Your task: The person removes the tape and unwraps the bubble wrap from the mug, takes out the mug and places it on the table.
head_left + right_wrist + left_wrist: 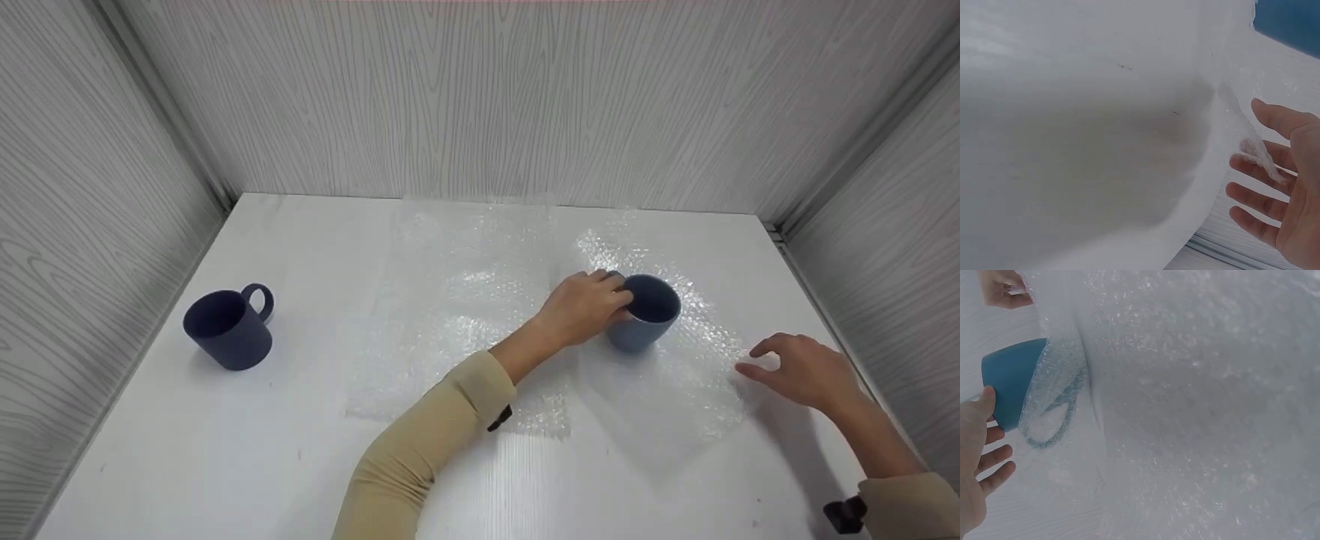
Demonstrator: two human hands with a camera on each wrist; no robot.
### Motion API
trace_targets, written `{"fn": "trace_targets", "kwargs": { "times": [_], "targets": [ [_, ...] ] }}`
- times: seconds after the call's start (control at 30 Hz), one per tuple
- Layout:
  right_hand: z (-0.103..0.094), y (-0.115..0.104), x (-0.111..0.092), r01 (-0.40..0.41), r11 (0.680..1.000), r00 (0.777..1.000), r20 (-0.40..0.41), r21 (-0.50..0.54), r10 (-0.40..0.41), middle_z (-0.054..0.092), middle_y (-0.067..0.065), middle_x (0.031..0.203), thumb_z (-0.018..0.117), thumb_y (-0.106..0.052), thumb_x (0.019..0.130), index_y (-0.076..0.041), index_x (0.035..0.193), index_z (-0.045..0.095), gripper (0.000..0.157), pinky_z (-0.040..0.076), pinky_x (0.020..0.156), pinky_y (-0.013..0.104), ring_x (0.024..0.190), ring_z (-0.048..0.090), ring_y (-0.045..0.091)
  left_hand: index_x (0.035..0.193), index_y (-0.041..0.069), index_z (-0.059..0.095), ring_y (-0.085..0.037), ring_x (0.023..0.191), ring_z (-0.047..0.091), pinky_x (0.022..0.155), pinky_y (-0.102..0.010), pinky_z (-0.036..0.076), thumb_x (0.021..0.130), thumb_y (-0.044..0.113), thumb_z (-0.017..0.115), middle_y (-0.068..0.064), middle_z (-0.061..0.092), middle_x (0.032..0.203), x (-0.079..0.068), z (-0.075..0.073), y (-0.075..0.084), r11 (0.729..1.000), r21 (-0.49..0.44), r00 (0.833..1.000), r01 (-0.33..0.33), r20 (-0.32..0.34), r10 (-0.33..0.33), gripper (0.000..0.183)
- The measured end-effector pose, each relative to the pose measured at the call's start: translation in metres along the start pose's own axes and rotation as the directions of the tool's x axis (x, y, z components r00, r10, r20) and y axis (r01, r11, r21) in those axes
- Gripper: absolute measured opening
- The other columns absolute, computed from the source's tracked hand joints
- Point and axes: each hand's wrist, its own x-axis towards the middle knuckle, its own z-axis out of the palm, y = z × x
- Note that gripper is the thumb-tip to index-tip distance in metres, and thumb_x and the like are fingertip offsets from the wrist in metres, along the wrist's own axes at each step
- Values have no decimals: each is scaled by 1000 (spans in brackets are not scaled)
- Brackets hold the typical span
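Observation:
My left hand (589, 307) grips a blue mug (636, 335) near its rim, thumb against the side in the left wrist view. The mug leans slightly over a sheet of bubble wrap (675, 412) on the right of the table. Through a fold of that wrap the mug's handle (1044, 444) shows in the left wrist view. Beside the wrap's right edge, my right hand (810, 371) has its thumb and fingers apart. A strip of the wrap's edge (1258, 152) crosses its fingers in the right wrist view.
A second bubble wrap sheet (465, 292) lies flat at the table's middle, left of the blue mug. Farther left, a dark navy mug (240, 341) stands with its handle to the back right. Grey wood-grain panels (480, 97) enclose the white table on the back and sides.

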Motion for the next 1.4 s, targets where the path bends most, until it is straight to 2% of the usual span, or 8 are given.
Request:
{"fn": "trace_targets", "kwargs": {
  "times": [0.1,0.43,0.63,0.87,1.2,1.4],
  "targets": [
    [4,2,-2,-1,1000,1000,8,-10,1,76,27,119,76,-50,93,-5,109,81,48,52,58,38,106,70,50,120,26,74,-12,106,72,80,-25,59,106,49,56,6,74,118,0,0,0,1000,0,1000,0,2,0,32],
    [12,2,-4,-23,1000,998,60,-4,23,77,26,117,77,-44,92,-3,109,80,45,50,57,36,100,73,46,118,26,75,-14,105,72,79,-26,59,106,50,55,6,74,116,0,0,0,1000,-10,1000,-5,-11,5,33],
    [14,-3,-6,-20,1000,1000,2,-16,20,73,28,121,79,-41,90,-3,105,81,41,50,58,40,102,68,48,119,26,75,-13,108,71,81,-26,59,106,50,55,6,74,118,1,0,-1,1000,-8,1000,-8,-7,8,34],
    [16,-12,-7,-2,1000,999,-45,-11,1,71,26,128,81,-41,89,-4,110,80,42,52,57,44,110,65,50,119,26,76,-12,107,72,80,-25,60,106,49,56,6,75,118,1,-1,0,1000,-14,1000,-3,6,4,34],
    [23,-27,-3,51,999,997,-63,3,-51,71,28,128,79,-50,90,-5,121,76,55,59,65,54,110,70,49,120,26,75,-13,107,72,81,-26,60,106,50,53,6,74,119,2,0,0,1000,-15,1000,-1,12,2,35],
    [27,-31,-2,39,999,999,-11,8,-39,66,34,132,78,-64,86,-3,131,70,76,59,72,61,111,68,53,119,25,74,-14,106,72,81,-26,60,106,50,54,5,74,118,2,0,-1,1000,-14,1000,-5,8,6,35]
  ]
}}
